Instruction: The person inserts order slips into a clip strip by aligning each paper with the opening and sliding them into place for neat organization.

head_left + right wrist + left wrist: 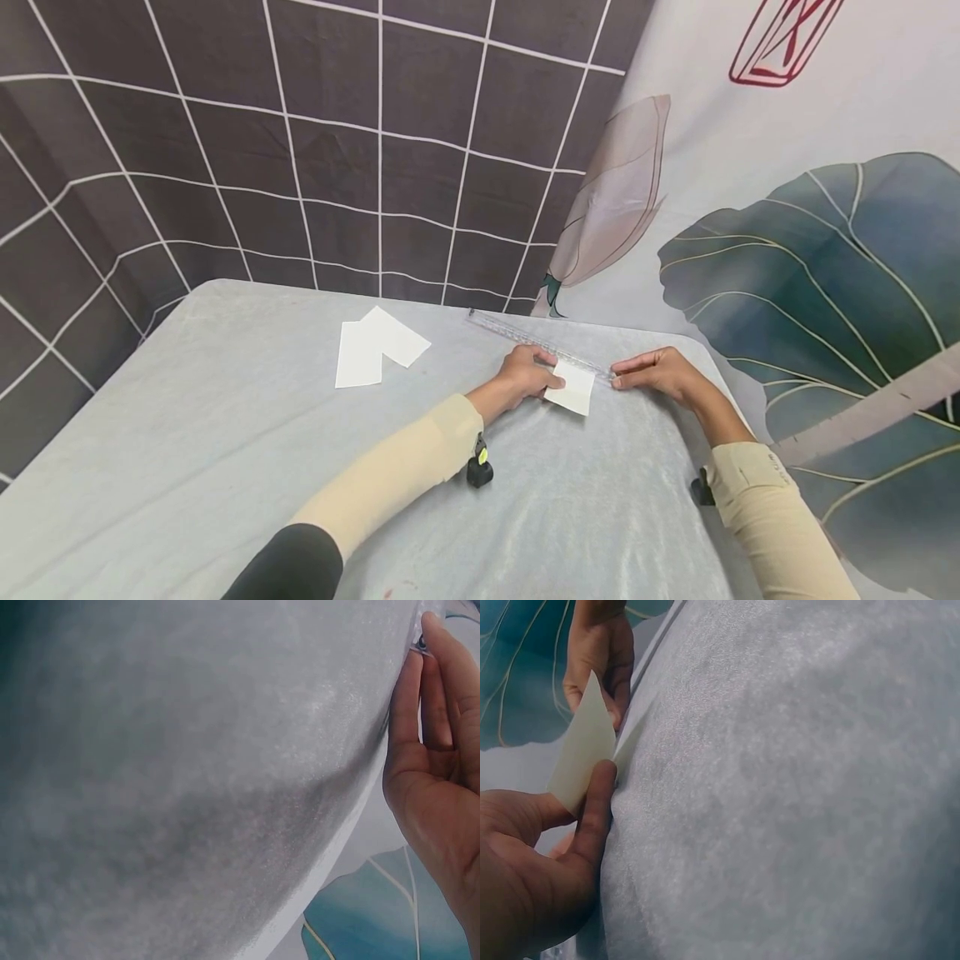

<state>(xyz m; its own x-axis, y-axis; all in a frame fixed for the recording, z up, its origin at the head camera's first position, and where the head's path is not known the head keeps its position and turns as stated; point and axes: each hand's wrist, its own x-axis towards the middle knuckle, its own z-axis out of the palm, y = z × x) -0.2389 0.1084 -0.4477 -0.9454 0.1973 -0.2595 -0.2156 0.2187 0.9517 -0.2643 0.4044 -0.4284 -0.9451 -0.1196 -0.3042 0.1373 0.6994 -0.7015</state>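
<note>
My left hand (528, 372) pinches a small white paper (576, 392) between thumb and fingers. In the left wrist view the paper (586, 750) stands tilted up from the table, and a second pale edge shows beside the fingertip. Running diagonally behind the paper is a clear plastic ruler (506, 331), its far end near the table's back edge. My right hand (660, 372) pinches the ruler's near end with thumb and fingertips. The right wrist view shows only that end of the ruler (420, 643) between the fingers.
Two white paper pieces (360, 358) lie overlapping on the grey cloth-covered table (225, 400), left of my left hand. A dark gridded curtain (322, 158) hangs behind, and a leaf-patterned cloth (817, 267) hangs at the right. The table's right edge runs close to my right hand.
</note>
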